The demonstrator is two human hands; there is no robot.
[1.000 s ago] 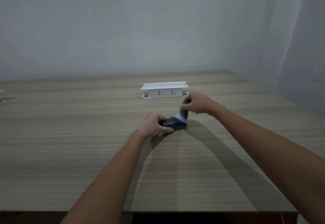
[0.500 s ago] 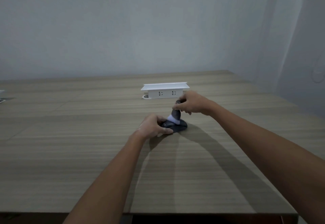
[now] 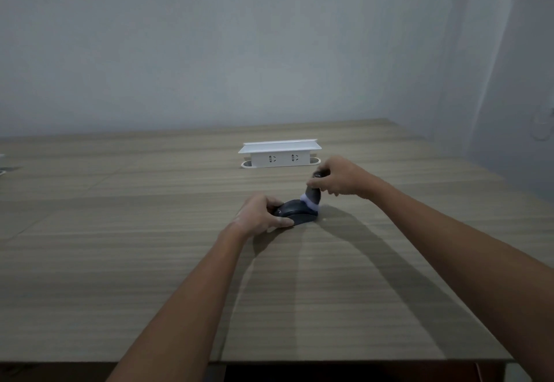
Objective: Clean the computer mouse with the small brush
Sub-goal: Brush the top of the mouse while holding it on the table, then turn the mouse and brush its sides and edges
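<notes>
Mouse [image 3: 298,213]: dark, low and rounded, resting flat on the table [image 3: 120,261], out ahead at about the table's middle, well short of the white socket box [image 3: 280,155].
Left hand [image 3: 260,215]: fingers curled around the mouse's left end and near side, thumb along the near edge; it pins the mouse to the table.
Right hand [image 3: 338,179]: fingers pinched closed on the upper part of the brush [image 3: 313,194] handle.
Brush: short dark handle, nearly upright with a slight tilt, pale bristles [image 3: 310,203] down on the mouse's right end.
Contact: bristles appear to touch the shell; the exact spot is too small to tell.
Handling, mouse: judged light, stiff and smooth-shelled, so likely to slide or pivot under sideways strokes unless held. Best gripped by the two flanks, clear of the top, as the left hand does.
Handling, brush: judged very light, rigid handle, soft tuft that splays under load. A fingertip pinch suits short flicking strokes.
Risk: heavy pressure may flatten the bristles and push dust into seams. Loosened dust would land on the table beside the mouse.
Step in hand: brushing the right end; the part under the left hand looks out of the brush's reach.
</notes>
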